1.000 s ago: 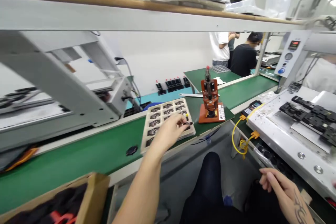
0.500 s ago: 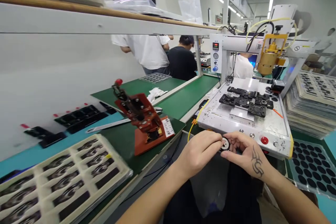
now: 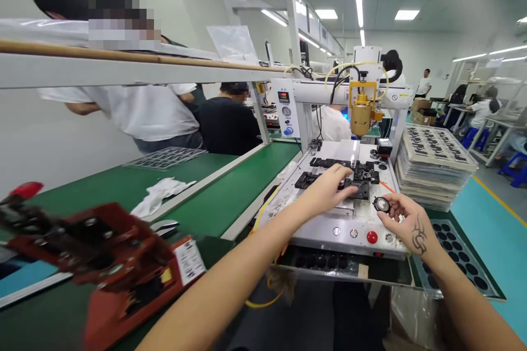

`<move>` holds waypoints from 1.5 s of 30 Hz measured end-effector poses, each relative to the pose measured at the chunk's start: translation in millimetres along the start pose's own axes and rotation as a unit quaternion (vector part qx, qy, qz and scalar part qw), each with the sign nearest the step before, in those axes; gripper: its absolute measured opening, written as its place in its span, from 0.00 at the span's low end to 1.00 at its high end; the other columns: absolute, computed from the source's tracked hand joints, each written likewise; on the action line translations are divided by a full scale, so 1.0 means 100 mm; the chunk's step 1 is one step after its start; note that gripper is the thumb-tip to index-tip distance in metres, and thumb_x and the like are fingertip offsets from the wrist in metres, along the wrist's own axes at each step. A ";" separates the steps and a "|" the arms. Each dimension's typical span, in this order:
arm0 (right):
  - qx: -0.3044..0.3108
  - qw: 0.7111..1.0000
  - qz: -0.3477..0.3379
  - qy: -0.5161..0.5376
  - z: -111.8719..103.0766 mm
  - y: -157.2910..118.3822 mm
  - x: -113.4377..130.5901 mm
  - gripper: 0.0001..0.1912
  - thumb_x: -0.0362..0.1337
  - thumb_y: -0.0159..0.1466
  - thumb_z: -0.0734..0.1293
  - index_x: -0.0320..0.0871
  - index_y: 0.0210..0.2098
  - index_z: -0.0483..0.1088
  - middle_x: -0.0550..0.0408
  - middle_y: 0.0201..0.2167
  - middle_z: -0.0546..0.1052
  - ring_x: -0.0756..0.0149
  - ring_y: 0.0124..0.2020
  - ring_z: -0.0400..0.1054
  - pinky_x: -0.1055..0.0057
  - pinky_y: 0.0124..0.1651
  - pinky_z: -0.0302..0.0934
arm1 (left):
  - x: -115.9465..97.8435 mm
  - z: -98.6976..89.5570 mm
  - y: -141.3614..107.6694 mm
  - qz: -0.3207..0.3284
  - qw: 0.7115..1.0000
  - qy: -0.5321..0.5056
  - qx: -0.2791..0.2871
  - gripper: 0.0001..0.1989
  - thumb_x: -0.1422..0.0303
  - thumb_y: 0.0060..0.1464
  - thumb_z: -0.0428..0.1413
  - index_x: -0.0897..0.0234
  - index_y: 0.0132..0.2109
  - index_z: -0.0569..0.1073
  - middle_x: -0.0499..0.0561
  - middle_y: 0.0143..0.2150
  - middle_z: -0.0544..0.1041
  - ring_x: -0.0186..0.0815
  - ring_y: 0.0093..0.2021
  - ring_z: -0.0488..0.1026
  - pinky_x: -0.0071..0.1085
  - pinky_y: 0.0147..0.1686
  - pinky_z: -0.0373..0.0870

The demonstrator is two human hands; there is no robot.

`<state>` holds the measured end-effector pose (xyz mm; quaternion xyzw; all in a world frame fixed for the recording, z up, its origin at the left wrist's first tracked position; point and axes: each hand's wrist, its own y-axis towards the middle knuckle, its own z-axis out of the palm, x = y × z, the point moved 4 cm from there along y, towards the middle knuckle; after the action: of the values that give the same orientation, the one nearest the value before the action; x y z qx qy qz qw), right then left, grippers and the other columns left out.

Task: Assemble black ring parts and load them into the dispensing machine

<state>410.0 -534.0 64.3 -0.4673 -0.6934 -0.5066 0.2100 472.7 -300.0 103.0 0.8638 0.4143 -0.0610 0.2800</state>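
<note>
My right hand (image 3: 407, 221) pinches a small round black-rimmed part (image 3: 381, 205) with a pale centre, which looks like a watch case. It is held tilted above the front right of a white benchtop machine's bed (image 3: 325, 219). Over that bed my left hand (image 3: 329, 189) reaches out, thumb and fingers apart, with nothing seen between them. Its fingertips are at the black fixture blocks (image 3: 362, 189); whether they touch is unclear. Above the fixture hangs the machine's gold-coloured head (image 3: 361, 115). The left hand and forearm hide part of the blocks.
A red toggle press (image 3: 135, 279) stands at the near left. Beyond it lie a crumpled white cloth (image 3: 162, 196) and a green belt (image 3: 214, 186). Stacked trays (image 3: 432, 175) rise at right, above a sheet of black discs (image 3: 469, 269). A red button (image 3: 372, 237) is on the machine's front.
Both hands were together at the round part before the machine. My left hand has let go and moved forward over the fixture; my right hand keeps the part. The view has turned right.
</note>
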 end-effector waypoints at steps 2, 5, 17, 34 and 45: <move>-0.018 1.000 -0.007 -0.018 -0.16 0.06 0.00 0.18 0.44 0.61 0.75 0.42 0.48 0.78 0.57 0.28 0.74 0.63 0.27 0.66 0.64 0.35 0.67 | 0.12 0.08 0.49 -0.013 0.999 0.016 0.025 0.17 0.62 0.68 0.59 0.65 0.59 0.74 0.61 0.57 0.77 0.48 0.59 0.75 0.42 0.63 0.71; -0.026 0.999 -0.005 -0.020 -0.35 0.03 0.01 0.19 0.45 0.63 0.74 0.43 0.50 0.78 0.56 0.30 0.76 0.62 0.29 0.68 0.64 0.35 0.68 | 0.25 0.26 1.03 -0.024 0.996 0.036 0.081 0.23 0.58 0.58 0.67 0.67 0.56 0.78 0.63 0.56 0.79 0.53 0.61 0.74 0.41 0.62 0.70; -0.050 0.997 0.045 -0.027 -0.87 0.07 -0.16 0.23 0.52 0.65 0.75 0.43 0.53 0.78 0.49 0.38 0.82 0.58 0.35 0.74 0.61 0.38 0.72 | 0.50 0.52 1.54 -0.074 0.949 0.071 0.298 0.18 0.55 0.64 0.66 0.66 0.49 0.81 0.55 0.49 0.84 0.43 0.48 0.81 0.45 0.53 0.77; 0.045 0.997 -0.012 -0.064 -0.10 1.03 -0.67 0.26 0.54 0.63 0.71 0.39 0.48 0.75 0.51 0.34 0.76 0.61 0.33 0.67 0.64 0.37 0.64 | 0.18 0.31 1.36 -0.091 0.981 0.017 0.169 0.15 0.61 0.67 0.64 0.66 0.55 0.78 0.56 0.55 0.80 0.45 0.52 0.79 0.45 0.52 0.79; 0.253 0.957 -0.022 -0.138 0.32 1.72 -0.73 0.17 0.45 0.58 0.78 0.40 0.41 0.82 0.56 0.27 0.79 0.62 0.28 0.71 0.67 0.33 0.60 | 0.03 -0.44 0.58 -0.040 0.991 -0.121 -0.035 0.19 0.62 0.56 0.65 0.65 0.52 0.78 0.57 0.49 0.83 0.42 0.48 0.80 0.37 0.48 0.76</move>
<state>598.4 -528.7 83.4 -0.4490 -0.8313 -0.2496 0.2124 512.7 -303.0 164.1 0.8223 0.4138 -0.1614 0.3557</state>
